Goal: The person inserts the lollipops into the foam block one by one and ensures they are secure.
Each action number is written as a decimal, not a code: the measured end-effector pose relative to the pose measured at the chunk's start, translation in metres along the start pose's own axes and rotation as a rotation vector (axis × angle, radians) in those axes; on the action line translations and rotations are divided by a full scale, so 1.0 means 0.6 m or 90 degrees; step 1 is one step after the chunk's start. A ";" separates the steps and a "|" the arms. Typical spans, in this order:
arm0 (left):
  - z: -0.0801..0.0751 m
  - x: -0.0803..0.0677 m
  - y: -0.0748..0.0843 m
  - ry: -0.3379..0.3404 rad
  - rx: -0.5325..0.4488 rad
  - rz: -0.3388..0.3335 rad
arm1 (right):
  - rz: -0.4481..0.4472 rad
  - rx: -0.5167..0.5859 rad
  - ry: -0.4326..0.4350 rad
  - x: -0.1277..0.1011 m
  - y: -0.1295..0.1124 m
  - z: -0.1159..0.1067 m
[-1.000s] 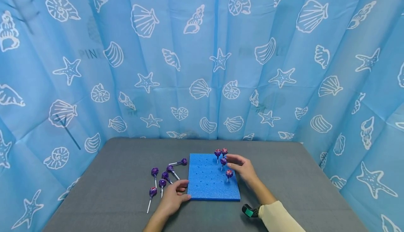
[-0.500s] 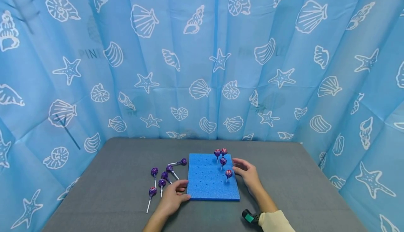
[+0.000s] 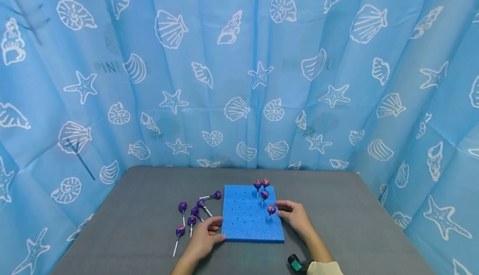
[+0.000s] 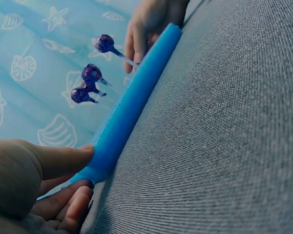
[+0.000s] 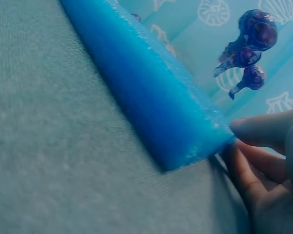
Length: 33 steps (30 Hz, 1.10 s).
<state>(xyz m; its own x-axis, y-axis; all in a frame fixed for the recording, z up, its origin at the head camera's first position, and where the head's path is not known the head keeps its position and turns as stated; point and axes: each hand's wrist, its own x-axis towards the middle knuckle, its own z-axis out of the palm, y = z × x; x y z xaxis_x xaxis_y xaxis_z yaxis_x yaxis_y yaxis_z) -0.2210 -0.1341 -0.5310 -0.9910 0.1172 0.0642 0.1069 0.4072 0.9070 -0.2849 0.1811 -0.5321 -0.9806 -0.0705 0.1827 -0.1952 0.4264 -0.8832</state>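
The blue foam board (image 3: 252,219) lies flat on the grey surface (image 3: 355,225), pierced by a grid of small holes; four wrapped lollipops (image 3: 264,193) stand upright in holes along its far right part; six more loose lollipops (image 3: 192,214) lie on the surface just left of the board. The left hand (image 3: 205,236) grasps the board's near left corner, thumb on top and fingers curled beneath the edge; the right hand (image 3: 295,217) rests against the board's right edge, fingers relaxed and holding nothing, just beside the nearest standing lollipop (image 3: 271,210). The foam is judged light, soft and compressible; it likely slides easily on the fabric, so bracing at the edges suits it. A lollipop is best taken by the stick near the head; the sticks look thin and bendable.
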 end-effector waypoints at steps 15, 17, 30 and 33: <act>-0.008 -0.002 0.005 0.007 0.012 0.007 | -0.010 -0.027 -0.037 0.002 -0.005 0.002; -0.009 -0.002 0.007 0.005 0.013 0.000 | -0.011 -0.025 -0.039 0.003 -0.005 0.002; -0.011 0.013 0.012 0.077 -0.020 0.049 | 0.016 -0.020 -0.021 -0.002 -0.003 0.000; -0.019 0.025 0.023 0.081 -0.004 0.043 | 0.021 -0.020 -0.018 -0.004 -0.003 -0.001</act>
<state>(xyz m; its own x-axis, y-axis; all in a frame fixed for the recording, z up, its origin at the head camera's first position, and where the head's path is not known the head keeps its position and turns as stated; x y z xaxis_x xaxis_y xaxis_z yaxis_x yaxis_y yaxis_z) -0.2355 -0.1369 -0.5131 -0.9839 0.0273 0.1767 0.1729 0.3963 0.9017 -0.2822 0.1812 -0.5309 -0.9866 -0.0815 0.1415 -0.1632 0.4567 -0.8745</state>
